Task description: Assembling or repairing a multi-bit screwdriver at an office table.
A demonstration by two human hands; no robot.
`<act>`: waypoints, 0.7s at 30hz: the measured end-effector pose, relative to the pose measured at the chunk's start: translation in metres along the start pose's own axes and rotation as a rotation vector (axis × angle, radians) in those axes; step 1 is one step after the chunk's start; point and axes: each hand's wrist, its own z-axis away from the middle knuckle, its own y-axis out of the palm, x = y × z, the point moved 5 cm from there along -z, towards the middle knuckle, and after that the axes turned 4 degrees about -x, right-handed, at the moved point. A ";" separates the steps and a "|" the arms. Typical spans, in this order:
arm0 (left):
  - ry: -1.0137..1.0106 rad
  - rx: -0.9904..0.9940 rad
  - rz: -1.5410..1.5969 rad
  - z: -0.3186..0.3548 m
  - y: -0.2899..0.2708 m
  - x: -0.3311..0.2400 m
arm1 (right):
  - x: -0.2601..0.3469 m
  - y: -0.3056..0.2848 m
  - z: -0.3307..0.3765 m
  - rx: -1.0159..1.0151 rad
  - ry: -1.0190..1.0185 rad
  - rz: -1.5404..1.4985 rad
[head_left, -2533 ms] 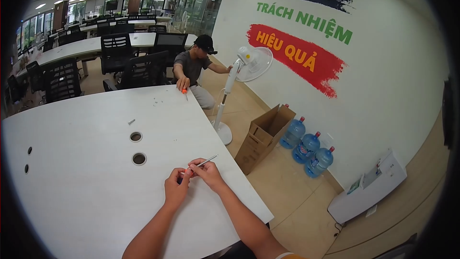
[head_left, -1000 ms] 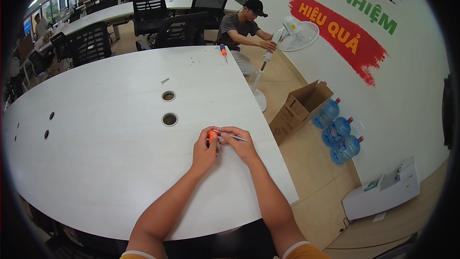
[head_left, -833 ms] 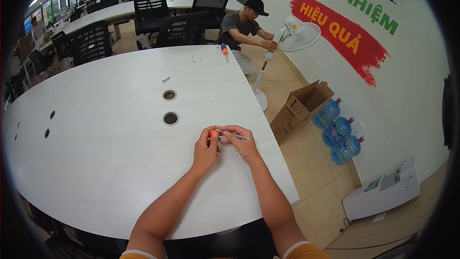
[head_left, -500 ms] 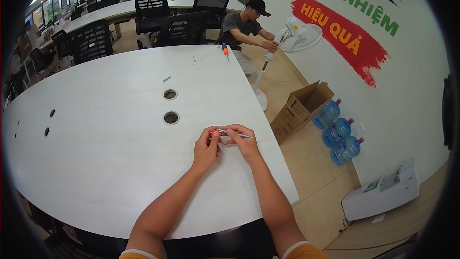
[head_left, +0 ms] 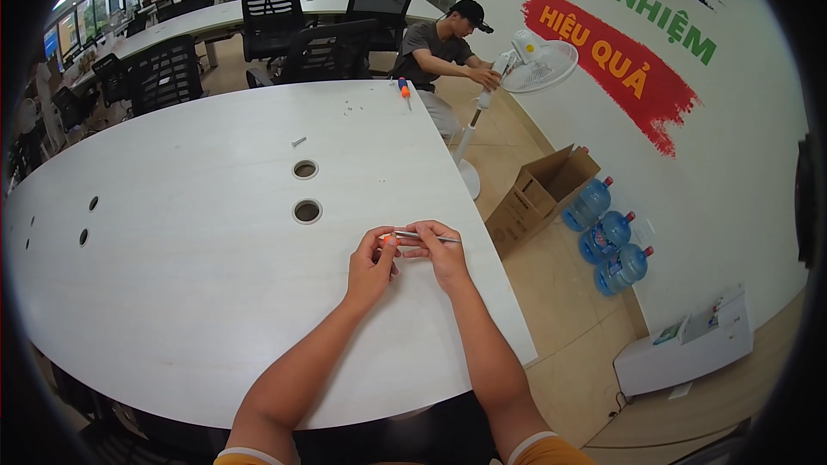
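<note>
My left hand [head_left: 372, 263] is closed around a small orange piece [head_left: 389, 241], mostly hidden by thumb and fingers, so I cannot tell its kind. In my right hand [head_left: 440, 257], thumb and fingers grip a slim silver pen-shaped tool [head_left: 424, 236]. Its left end meets the orange piece between the two hands; its other end sticks out past the right hand. Both hands are just above the white table [head_left: 207, 310], near its right edge. Farther up the table lie a screwdriver [head_left: 405, 89] with an orange and blue handle and a small silver screw-like piece [head_left: 299, 141].
Tiny bits [head_left: 349, 108] lie scattered at the table's far end. Two round cable holes [head_left: 307, 211] open in the tabletop. Beyond the right edge, a person [head_left: 439, 52] handles a white stand fan [head_left: 538, 65]. A cardboard box [head_left: 534, 194] and blue water bottles [head_left: 608, 237] stand by the wall.
The silver tool has shifted slightly and lies flatter, and my right fingers have moved a little on it. My left hand stays nearly still around the orange piece.
</note>
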 end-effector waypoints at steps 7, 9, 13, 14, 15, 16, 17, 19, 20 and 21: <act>0.039 0.024 -0.028 0.000 0.001 -0.002 | -0.005 -0.005 -0.002 -0.028 0.026 0.014; 0.044 0.025 -0.030 0.000 0.001 -0.002 | -0.006 -0.006 -0.002 -0.030 0.031 0.011; 0.049 0.021 -0.034 0.001 0.002 -0.002 | -0.006 -0.005 -0.002 -0.008 0.010 0.005; 0.044 0.017 -0.043 0.001 0.002 -0.003 | -0.005 -0.004 -0.002 -0.007 0.006 0.009; 0.044 0.018 -0.042 0.001 0.002 -0.003 | -0.004 -0.004 -0.001 -0.008 0.006 0.010; 0.048 0.018 -0.044 0.002 0.002 -0.004 | -0.002 -0.003 -0.001 -0.004 0.010 0.015; 0.051 0.019 -0.046 0.002 0.002 -0.005 | -0.001 -0.002 0.000 0.000 0.014 0.020; 0.052 0.016 -0.042 0.002 0.001 -0.005 | 0.001 0.000 0.000 0.011 0.017 0.036; 0.053 0.011 -0.038 0.002 0.001 -0.005 | 0.001 0.000 0.001 0.024 0.021 0.051; 0.053 0.013 -0.037 0.002 0.001 -0.004 | 0.002 0.000 0.002 0.022 0.020 0.052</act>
